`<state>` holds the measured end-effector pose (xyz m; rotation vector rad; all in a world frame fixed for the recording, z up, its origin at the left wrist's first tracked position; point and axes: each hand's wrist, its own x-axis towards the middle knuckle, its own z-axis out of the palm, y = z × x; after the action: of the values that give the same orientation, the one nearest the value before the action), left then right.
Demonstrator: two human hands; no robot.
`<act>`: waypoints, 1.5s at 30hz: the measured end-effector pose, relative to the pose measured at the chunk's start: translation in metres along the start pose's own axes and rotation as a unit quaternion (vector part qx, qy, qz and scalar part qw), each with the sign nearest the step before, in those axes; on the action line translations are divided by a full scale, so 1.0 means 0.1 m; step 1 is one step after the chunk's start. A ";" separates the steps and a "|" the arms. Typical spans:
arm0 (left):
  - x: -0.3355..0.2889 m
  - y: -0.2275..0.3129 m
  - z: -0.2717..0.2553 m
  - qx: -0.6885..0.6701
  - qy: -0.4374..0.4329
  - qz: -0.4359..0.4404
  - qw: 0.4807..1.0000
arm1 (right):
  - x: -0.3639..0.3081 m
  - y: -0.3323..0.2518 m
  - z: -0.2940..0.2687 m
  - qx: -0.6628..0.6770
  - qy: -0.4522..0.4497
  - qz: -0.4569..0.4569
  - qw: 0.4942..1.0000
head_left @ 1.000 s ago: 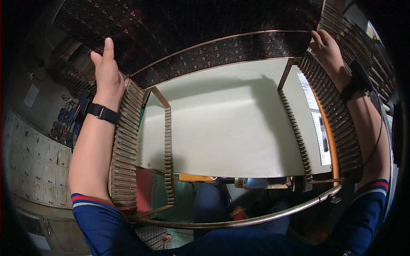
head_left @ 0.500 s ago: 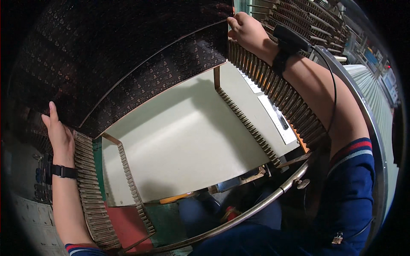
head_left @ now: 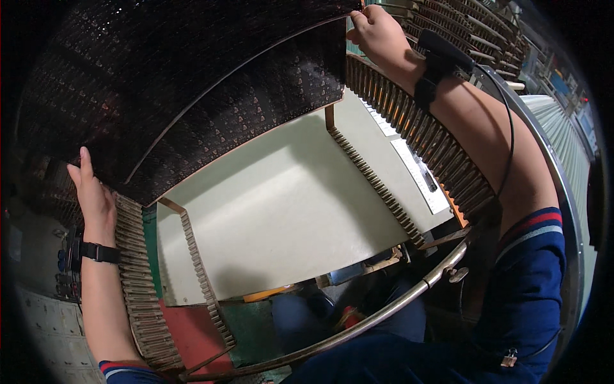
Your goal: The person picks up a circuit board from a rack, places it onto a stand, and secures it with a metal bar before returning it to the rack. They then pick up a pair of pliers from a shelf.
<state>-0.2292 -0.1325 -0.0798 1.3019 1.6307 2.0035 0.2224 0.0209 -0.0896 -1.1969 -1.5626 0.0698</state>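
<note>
A large dark panel [head_left: 192, 57] with rows of small copper-coloured marks spans the upper left, and its pale near edge runs as a curved line. My right hand [head_left: 384, 43] pinches it by the right end of that edge. At the left side, my left hand [head_left: 97, 200] is against the panel, thumb and a finger pointing up; part of its grip is hidden in the dark. Below the line shows a similar dark panel surface [head_left: 262, 105], standing between the slotted side rails of a rack [head_left: 448, 144]. Whether it is a separate panel is hard to tell.
A pale board [head_left: 275, 211] lies beneath the rack. A curved metal bar [head_left: 384, 317] crosses in front of my body. White strips [head_left: 419, 176] lie at the right, more slotted racks [head_left: 441, 25] stand at the back right, and a cable hangs along my right forearm.
My right hand has moved slightly up and right with the panel's near edge. More of the dark surface below that edge now shows. My left hand has shifted only slightly.
</note>
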 end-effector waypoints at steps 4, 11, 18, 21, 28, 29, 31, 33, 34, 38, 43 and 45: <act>-0.01 -0.01 -0.04 -0.005 -0.062 -0.001 0.998 | -0.01 -0.06 -0.02 0.034 0.005 0.030 0.999; -0.03 0.02 0.00 -0.004 -0.042 -0.002 0.999 | 0.00 -0.10 -0.03 0.029 0.022 0.029 0.999; -0.05 0.03 -0.04 -0.062 -0.020 -0.012 0.998 | -0.01 -0.17 0.06 -0.030 0.040 0.006 0.999; 0.00 -0.01 -0.01 0.023 -0.017 0.014 1.000 | 0.17 0.34 0.10 0.107 -0.009 -0.024 0.994; -0.07 0.07 -0.02 -0.036 -0.062 0.009 0.997 | 0.21 0.34 0.09 0.161 -0.044 0.037 0.985; -0.10 0.10 0.02 -0.025 -0.048 0.013 0.998 | 0.20 0.32 0.06 0.164 -0.040 0.037 0.985; -0.10 0.09 0.03 -0.028 -0.026 0.003 0.999 | 0.17 0.25 0.04 0.173 -0.032 0.038 0.984; -0.05 0.06 -0.01 -0.021 -0.019 0.008 1.000 | 0.14 0.17 0.06 0.187 -0.022 0.039 0.981; -0.02 0.05 -0.03 -0.015 -0.014 0.013 1.000 | 0.12 0.12 0.06 0.194 -0.017 0.040 0.980; 0.04 0.02 -0.05 0.010 0.027 0.022 0.999 | 0.03 -0.09 0.06 0.225 0.012 0.044 0.973; -0.07 0.13 0.07 -0.101 -0.042 0.051 0.993 | -0.06 -0.30 0.01 0.267 0.041 0.055 0.961; -0.06 0.12 0.00 -0.112 -0.048 0.044 0.992 | -0.11 -0.37 -0.01 0.305 0.013 0.067 0.950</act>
<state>-0.2217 -0.1401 -0.0718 1.3818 1.2859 2.0693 0.1979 -0.0051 -0.0752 -0.7995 -1.2945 0.5826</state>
